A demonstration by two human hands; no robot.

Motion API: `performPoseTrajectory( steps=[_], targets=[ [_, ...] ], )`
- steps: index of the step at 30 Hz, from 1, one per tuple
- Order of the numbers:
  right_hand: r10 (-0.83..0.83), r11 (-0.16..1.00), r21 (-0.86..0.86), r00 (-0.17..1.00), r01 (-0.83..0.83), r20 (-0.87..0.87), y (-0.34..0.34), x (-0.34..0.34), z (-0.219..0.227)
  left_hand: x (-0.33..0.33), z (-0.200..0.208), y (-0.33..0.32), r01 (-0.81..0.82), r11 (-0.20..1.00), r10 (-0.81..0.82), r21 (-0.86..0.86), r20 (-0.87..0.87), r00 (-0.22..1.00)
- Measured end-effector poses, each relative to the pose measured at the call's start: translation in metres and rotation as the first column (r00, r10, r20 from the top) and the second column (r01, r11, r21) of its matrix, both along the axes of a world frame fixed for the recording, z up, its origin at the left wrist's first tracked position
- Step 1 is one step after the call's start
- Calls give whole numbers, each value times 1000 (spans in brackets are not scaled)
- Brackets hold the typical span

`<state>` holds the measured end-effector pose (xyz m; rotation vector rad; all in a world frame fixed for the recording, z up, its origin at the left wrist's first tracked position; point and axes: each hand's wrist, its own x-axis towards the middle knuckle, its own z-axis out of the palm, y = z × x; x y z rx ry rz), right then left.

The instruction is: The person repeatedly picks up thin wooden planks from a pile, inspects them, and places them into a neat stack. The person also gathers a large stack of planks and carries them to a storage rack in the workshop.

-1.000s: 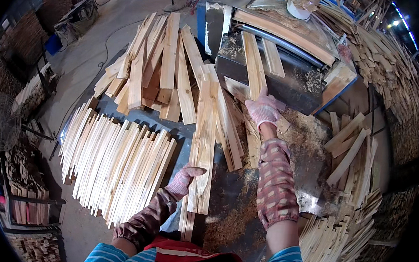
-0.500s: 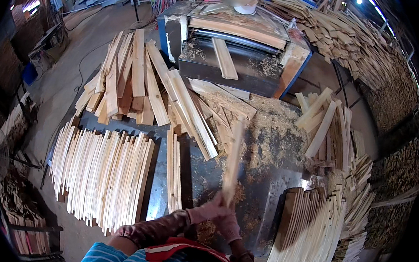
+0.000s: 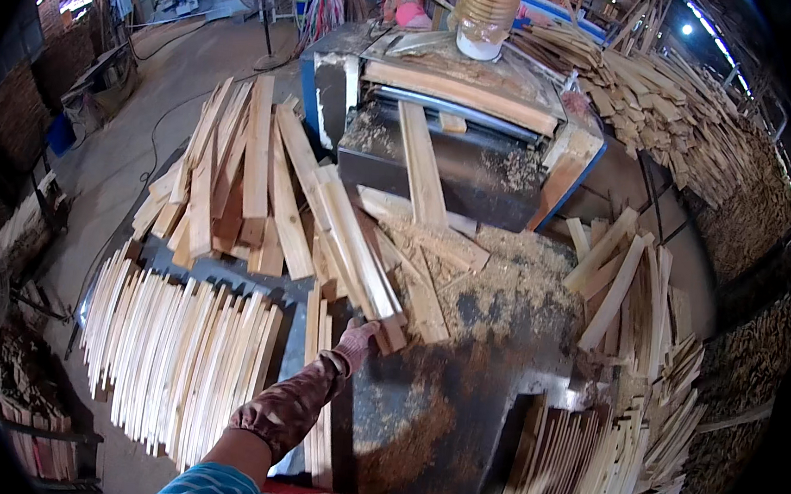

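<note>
My left hand [image 3: 357, 342], in a pale pinkish glove with a patterned sleeve, reaches forward to the near end of a wooden board [image 3: 389, 333]. Its fingers close around that end, where several long boards [image 3: 358, 244] lie slanted on one another. Just left of the hand, a narrow pair of boards [image 3: 319, 417] lies on the dark metal table [image 3: 412, 388]. My right hand is out of view. Beyond the table, a planer-like machine [image 3: 464, 81] has a long board [image 3: 422, 166] sticking out, its near end resting over other boards. Beside it, a short board end [image 3: 453, 121] shows in the opening.
A neat row of slats [image 3: 177, 360] stands at the left, with a loose board heap [image 3: 235, 160] behind it. More slats [image 3: 573, 465] line the near right; leaning boards [image 3: 612, 273] stand beyond. Wood shavings [image 3: 505, 274] cover parts of the table. A ribbed hose [image 3: 485, 3] rises from the machine.
Both hands held one board at the table's near middle; now the left has moved to the slanted boards and the right has left view. The machine's board has slid farther out, and another end shows.
</note>
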<state>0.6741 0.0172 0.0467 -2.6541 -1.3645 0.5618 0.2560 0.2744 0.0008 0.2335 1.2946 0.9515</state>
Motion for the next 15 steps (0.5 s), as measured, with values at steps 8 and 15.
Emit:
performPoseTrajectory(
  steps=[8, 15],
  targets=[
    [344, 760, 587, 939, -278, 0, 222, -48, 72, 12, -14, 39, -120, 992, 116, 34, 93, 989],
    [576, 530, 600, 774, -599, 264, 423, -284, 150, -36, 91, -78, -31, 980, 43, 198, -55, 998]
  ],
)
